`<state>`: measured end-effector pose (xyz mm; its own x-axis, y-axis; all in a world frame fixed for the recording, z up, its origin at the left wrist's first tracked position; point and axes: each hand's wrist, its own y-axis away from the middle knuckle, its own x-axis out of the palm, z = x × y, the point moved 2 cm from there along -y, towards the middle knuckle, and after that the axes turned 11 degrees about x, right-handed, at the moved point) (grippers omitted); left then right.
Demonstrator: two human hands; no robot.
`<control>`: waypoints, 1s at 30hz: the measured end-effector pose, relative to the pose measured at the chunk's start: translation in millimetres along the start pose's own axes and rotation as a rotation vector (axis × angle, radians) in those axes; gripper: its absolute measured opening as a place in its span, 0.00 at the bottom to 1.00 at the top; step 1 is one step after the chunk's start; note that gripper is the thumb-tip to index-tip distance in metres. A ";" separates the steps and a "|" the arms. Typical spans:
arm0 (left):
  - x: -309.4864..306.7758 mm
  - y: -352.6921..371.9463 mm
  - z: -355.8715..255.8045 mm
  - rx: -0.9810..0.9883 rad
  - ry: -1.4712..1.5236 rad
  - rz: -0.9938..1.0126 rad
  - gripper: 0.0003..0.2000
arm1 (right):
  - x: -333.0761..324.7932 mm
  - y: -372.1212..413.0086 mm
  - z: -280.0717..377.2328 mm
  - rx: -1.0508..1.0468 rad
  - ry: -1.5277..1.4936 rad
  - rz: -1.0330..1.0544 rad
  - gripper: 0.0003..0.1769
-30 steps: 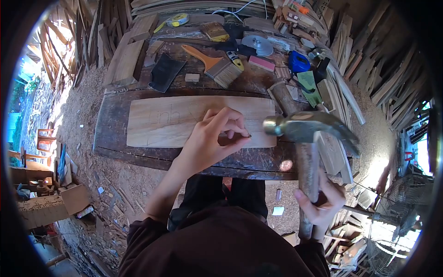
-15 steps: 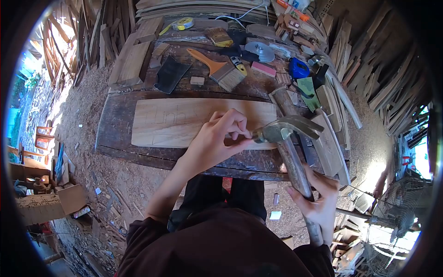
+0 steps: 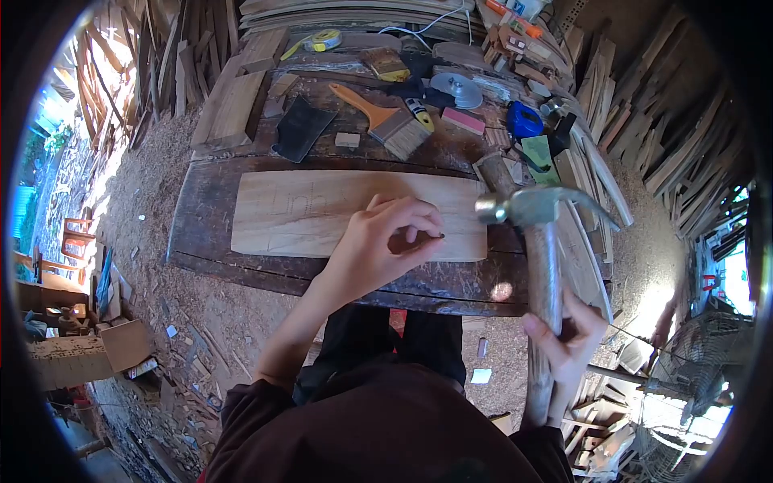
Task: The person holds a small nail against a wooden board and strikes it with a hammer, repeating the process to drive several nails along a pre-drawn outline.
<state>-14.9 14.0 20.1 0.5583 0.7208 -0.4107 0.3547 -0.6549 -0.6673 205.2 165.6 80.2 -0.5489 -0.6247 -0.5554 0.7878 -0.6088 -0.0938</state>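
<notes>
A pale wooden board (image 3: 282,205) with pencil marks on its left half lies flat on the dark workbench (image 3: 209,249). Over its right half, my left hand (image 3: 386,233) is closed in a pinch; a tiny dark tip, seemingly a nail (image 3: 440,236), shows at the fingertips. My right hand (image 3: 568,338) grips the wooden handle of a claw hammer (image 3: 535,208). The hammer's head is raised just right of the board's end, apart from my left fingertips, its striking face turned left and its claw to the right.
Behind the board lie a broad paintbrush (image 3: 386,125), a black sheet (image 3: 302,129), a pink block (image 3: 463,121), a metal disc (image 3: 456,90) and a blue tape measure (image 3: 524,119). Wood pieces (image 3: 233,109) stack at the back left. A wire-guarded fan (image 3: 684,386) stands at the lower right.
The hammer has swung right, away from my left fingertips, and its handle is more upright. My right hand has shifted slightly right. My left hand keeps its pinch over the board.
</notes>
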 end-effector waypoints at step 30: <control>1.2 0.2 3.6 -0.013 0.018 0.031 0.06 | 53.8 -36.3 -70.3 0.245 -0.533 -0.063 0.29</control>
<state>-16.8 15.6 17.2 0.5824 0.6959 -0.4202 0.3465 -0.6801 -0.6461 166.8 188.4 -4.4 -0.7072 -0.7047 -0.0573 0.6964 -0.7083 0.1154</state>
